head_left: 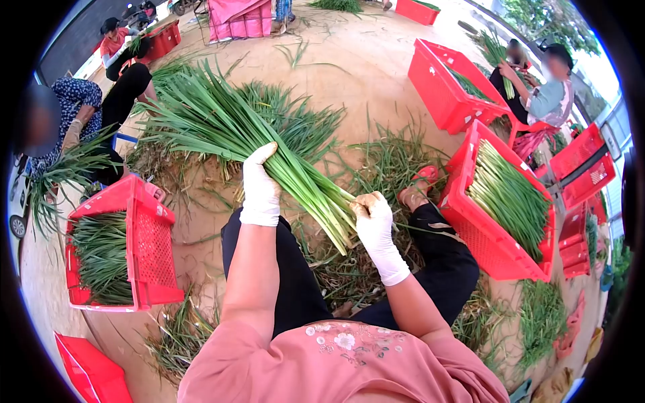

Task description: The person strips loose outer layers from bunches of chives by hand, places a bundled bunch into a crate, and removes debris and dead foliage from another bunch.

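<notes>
My left hand (261, 188), in a white glove, is wrapped round a large bunch of garlic chives (232, 124). The long green leaves fan out to the upper left, and the pale stem ends point down to the right, above my lap. At those stem ends my right hand (374, 225), also gloved in white, has its fingers pinched together on a stem. A thin strand trails from it to the right. The glove's fingertips are stained brown. Exactly how many stems it pinches is hidden.
Red crates of chives stand at my left (154, 255) and right (463, 201), with another crate (440, 87) farther back. Loose leaves (289, 117) lie in piles on the ground before me. Other people sit at left and right, handling chives.
</notes>
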`<state>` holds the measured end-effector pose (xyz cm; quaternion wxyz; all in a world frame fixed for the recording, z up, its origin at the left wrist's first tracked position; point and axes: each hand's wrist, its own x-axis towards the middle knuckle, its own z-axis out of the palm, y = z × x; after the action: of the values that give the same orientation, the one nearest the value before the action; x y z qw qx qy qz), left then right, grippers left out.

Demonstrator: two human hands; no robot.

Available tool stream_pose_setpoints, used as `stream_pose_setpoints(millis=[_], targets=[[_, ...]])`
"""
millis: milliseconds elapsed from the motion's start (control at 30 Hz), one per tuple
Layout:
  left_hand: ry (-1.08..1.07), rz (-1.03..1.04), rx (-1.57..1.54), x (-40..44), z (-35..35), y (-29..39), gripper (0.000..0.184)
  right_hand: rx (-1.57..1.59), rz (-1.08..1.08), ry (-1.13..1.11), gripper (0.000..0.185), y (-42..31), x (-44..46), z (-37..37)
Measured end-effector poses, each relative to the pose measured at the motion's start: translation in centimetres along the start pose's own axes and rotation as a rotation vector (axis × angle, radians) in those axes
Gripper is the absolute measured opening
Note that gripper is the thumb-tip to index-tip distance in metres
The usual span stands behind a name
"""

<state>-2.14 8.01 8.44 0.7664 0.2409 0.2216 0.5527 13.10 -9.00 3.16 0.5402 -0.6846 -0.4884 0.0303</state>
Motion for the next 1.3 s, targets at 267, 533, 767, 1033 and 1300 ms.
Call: stream_pose_setpoints(millis=[267, 533, 767, 1033, 1300], targets=[[0.044, 0.072, -0.057, 0.3, -0.4, 1.1, 0.013, -0.002, 0.647, -0.044, 0.019, 5.9, -2.0, -8.1], [-0.045, -0.110, 0.036, -1.4, 2.2, -1.2, 0.017, -0.491, 0.035, -0.556, 0.117, -4.5, -0.4, -2.7], [-0.138, -0.362, -0.071, -1.5, 2.2, -2.7, 0.024, 0.233, 0.466, -0.608, 0.053, -1.1, -2.3, -1.1], [-0.185, -0.695, -0.026, -4.1, 1.2, -7.8, 0.052, 0.663, 0.953, -0.634, 0.028, 0.5, -0.3, -4.1], [-0.413, -0.830, -0.274, -6.7, -1.1, -14.5, 0.054, 1.086, 1.187, -0.723, 0.033, 0.6, -3.9, -6.2]])
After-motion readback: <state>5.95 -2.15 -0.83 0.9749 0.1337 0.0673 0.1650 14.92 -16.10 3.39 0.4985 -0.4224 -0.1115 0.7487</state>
